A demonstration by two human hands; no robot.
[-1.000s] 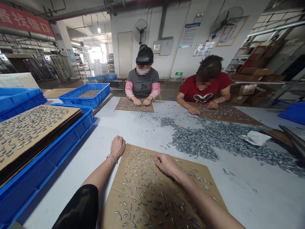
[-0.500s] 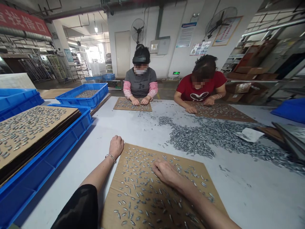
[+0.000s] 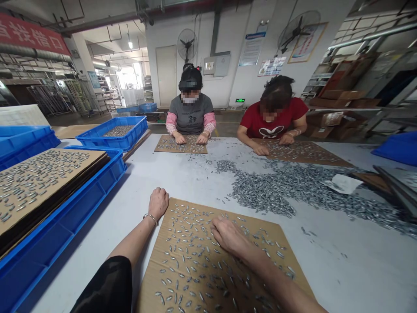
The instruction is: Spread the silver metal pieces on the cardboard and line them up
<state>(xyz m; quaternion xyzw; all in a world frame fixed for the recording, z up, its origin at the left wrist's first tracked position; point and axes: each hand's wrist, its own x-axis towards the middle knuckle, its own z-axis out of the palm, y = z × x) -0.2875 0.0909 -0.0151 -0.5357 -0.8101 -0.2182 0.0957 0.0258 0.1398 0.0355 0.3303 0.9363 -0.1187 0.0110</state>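
Note:
A brown cardboard sheet (image 3: 195, 243) lies before me on the white tabletop, strewn with small silvery spindle-shaped metal pieces (image 3: 177, 263). At its far left corner rests my left hand (image 3: 158, 202), fingers curled down against the edge; whether they grip the cardboard is hidden. Over the upper middle of the sheet is my right hand (image 3: 230, 234), closed, with its fingertips bent down among the pieces. The back of that hand hides whatever is between the fingers.
Beyond the sheet spreads a large heap of the same metal pieces (image 3: 270, 191). Two co-workers (image 3: 192, 113) sit opposite, hands on their own cardboard sheets (image 3: 163, 145). To the left, a blue crate (image 3: 81, 198) bears stacked cardboard covered in pieces; another blue crate (image 3: 137, 130) stands behind.
My right hand has shifted only slightly and stays closed over the sheet. My left hand keeps its place at the corner. The near co-worker's hands have moved a little apart.

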